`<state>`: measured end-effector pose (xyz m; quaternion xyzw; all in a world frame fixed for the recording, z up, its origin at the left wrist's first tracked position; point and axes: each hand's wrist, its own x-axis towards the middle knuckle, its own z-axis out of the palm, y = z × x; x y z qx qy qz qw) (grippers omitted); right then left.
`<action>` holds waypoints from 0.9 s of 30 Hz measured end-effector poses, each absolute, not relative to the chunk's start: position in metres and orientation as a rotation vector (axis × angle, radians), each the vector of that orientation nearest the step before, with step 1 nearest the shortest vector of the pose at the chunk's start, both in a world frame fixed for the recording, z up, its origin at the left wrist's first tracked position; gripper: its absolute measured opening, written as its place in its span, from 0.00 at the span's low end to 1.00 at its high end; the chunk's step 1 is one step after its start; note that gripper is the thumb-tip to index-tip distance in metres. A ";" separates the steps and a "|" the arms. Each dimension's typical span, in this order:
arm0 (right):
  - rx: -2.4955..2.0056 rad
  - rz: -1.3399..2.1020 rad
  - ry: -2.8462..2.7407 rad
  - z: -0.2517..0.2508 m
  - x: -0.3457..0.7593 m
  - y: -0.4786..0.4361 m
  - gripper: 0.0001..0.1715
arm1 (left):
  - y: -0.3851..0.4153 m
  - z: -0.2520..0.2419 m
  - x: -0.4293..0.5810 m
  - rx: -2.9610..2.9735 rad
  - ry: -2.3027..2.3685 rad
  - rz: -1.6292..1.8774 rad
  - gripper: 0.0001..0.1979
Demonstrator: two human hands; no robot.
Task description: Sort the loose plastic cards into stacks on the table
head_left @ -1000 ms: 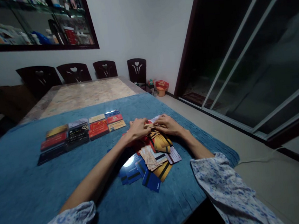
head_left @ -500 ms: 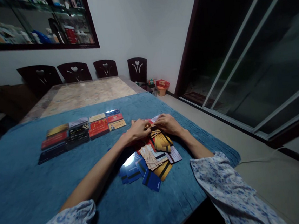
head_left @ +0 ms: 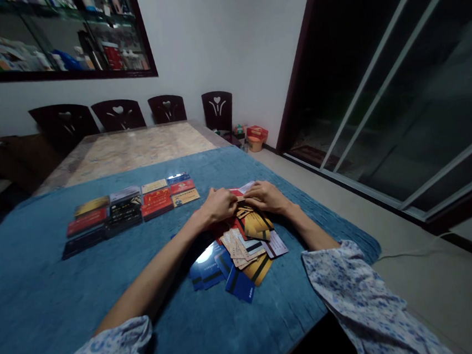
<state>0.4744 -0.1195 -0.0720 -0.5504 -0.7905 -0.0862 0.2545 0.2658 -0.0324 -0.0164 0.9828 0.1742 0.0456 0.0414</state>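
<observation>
My left hand and my right hand meet over the far end of a loose pile of plastic cards. Fingers of both are closed on a beige card held between them, mostly covered by the fingers. Under and in front of them lie gold cards, beige cards, a white card with a dark stripe and blue cards, overlapping at odd angles. Some red cards show partly beneath my left hand.
Left of the pile, stacked cards stand in rows: red ones, black ones and yellow ones. A blue cloth covers the near table. Dark chairs line the wall; a sliding glass door is on the right.
The fingers of my left hand have curled further in, and the beige card between my hands has tilted lower. The pile and the sorted stacks look the same.
</observation>
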 end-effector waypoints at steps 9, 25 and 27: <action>-1.464 -0.435 -2.088 -0.081 0.473 -0.111 0.12 | -0.030 -0.020 0.265 3.148 0.503 0.183 0.16; -1.433 -0.290 -2.112 -0.074 0.471 -0.118 0.11 | -0.027 -0.023 0.263 3.028 0.495 0.308 0.14; -1.428 -0.291 -2.118 -0.074 0.471 -0.118 0.13 | -0.027 -0.022 0.263 3.021 0.517 0.326 0.15</action>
